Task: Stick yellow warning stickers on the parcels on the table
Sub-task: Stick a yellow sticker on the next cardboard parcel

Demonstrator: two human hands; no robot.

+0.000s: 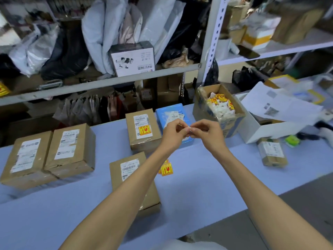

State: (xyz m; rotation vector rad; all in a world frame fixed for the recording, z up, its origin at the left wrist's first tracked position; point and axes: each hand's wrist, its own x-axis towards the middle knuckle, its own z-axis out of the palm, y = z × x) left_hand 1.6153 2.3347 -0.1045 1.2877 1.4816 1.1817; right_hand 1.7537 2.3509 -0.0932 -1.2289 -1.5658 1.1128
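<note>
Pinching a sticker (188, 131) between left hand (173, 132) and right hand (205, 131). Hovering over the blue parcel (162, 114), directly beneath, long axis running away across the desk (189, 195).

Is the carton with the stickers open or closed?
Open: the carton has its flaps up, and yellow stickers and white scraps show inside.

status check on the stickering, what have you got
Left hand and right hand raised over the table, pinching a small piece, likely a sticker. Rear parcel stickered; front parcel not yet. Nothing blocking.
</note>
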